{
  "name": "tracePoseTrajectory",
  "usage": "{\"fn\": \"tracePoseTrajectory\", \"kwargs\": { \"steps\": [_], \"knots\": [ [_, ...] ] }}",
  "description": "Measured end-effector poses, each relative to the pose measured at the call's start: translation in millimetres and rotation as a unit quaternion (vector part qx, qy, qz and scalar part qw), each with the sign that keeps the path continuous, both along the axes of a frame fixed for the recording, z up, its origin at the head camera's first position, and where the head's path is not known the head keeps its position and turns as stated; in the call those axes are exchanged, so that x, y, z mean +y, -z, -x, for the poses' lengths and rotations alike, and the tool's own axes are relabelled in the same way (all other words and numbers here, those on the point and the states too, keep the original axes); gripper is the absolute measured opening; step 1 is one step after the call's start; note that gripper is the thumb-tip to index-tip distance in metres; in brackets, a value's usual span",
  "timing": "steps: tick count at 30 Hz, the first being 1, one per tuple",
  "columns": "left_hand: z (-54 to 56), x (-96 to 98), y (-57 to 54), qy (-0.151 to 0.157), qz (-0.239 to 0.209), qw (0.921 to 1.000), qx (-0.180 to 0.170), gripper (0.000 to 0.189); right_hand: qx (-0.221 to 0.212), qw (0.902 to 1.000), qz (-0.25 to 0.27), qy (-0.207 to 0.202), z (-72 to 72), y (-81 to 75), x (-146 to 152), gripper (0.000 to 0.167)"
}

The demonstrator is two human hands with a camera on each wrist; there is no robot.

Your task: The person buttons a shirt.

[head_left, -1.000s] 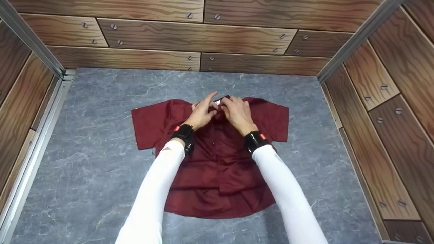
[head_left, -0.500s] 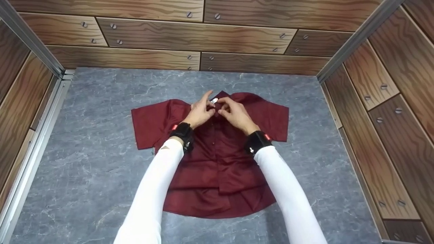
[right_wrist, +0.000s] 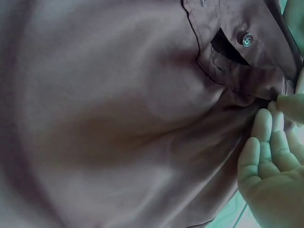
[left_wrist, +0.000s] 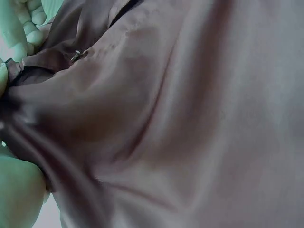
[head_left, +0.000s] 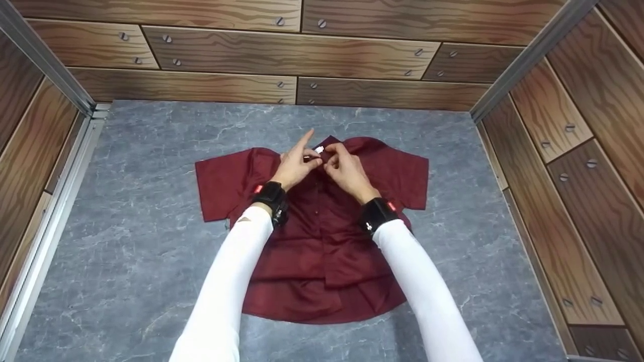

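Head view | dark-red satiny short-sleeved shirt (head_left: 297, 256) lies on blue-grey marbled surface (head_left: 151, 276) | my left hand (head_left: 293, 166) and right hand (head_left: 348, 172) each pinch its neck cloth | pointed collar peak (head_left: 330, 141), mostly covered a second ago, now shows: collar seems easier to work.

One shirt (head_left: 322, 256), two hands (head_left: 293, 168) (head_left: 350, 172), two wristbands (head_left: 271, 195) (head_left: 380, 214), two white sleeves (head_left: 229, 281) (head_left: 427, 286) show.

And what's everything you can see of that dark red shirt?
The shirt looks smooth and shiny, with short sleeves spread, a collar, a white label-like patch at the neck, and small buttons along the front. It lies front up on a grey marbled surface, creased across the body above a curved hem. The left hand and right hand pinch it near the collar.
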State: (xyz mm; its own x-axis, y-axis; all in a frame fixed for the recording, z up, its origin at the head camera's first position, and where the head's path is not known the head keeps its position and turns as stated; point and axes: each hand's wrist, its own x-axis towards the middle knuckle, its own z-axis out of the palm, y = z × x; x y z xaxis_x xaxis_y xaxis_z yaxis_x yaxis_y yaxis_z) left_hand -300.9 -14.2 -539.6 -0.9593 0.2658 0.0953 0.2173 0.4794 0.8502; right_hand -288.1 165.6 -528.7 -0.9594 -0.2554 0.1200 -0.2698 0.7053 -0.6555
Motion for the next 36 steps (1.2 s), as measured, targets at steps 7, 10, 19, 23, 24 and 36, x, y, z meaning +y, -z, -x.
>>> {"fn": "tracePoseTrajectory", "kwargs": {
  "steps": [7, 10, 19, 23, 24, 36],
  "knots": [
    [-3.0, -2.5, 1.3, 0.052, 0.114, 0.9895, 0.072, 0.076, -0.004, 0.9859, -0.156, -0.061, 2.6, -6.5, 1, 0.057],
    [-3.8, -1.8, 3.1, 0.066, 0.148, 0.9835, 0.08, 0.075, -0.002, 0.9712, -0.23, -0.061, 5.3, -12.0, 0, 0.039],
    [0.9, -16.5, -13.1, 0.107, 0.272, 0.9539, 0.067, 0.04, 0.023, 0.9663, -0.25, -0.058, 8.4, -17.3, 13, 0.018],
    [4.2, -28.3, -20.9, 0.12, 0.306, 0.9388, 0.102, 0.024, 0.02, 0.969, -0.241, -0.053, 7.5, -17.3, 21, 0.025],
    [4.5, -30.9, -21.8, 0.115, 0.303, 0.9392, 0.113, 0.022, 0.021, 0.9695, -0.239, -0.05, 7.4, -17.3, 23, 0.026],
    [-2.1, -31.5, -12.8, -0.019, 0.297, 0.9283, 0.223, 0.019, 0.014, 0.9837, -0.178, -0.019, 6.0, -13.2, 42, 0.027]
  ]
}}
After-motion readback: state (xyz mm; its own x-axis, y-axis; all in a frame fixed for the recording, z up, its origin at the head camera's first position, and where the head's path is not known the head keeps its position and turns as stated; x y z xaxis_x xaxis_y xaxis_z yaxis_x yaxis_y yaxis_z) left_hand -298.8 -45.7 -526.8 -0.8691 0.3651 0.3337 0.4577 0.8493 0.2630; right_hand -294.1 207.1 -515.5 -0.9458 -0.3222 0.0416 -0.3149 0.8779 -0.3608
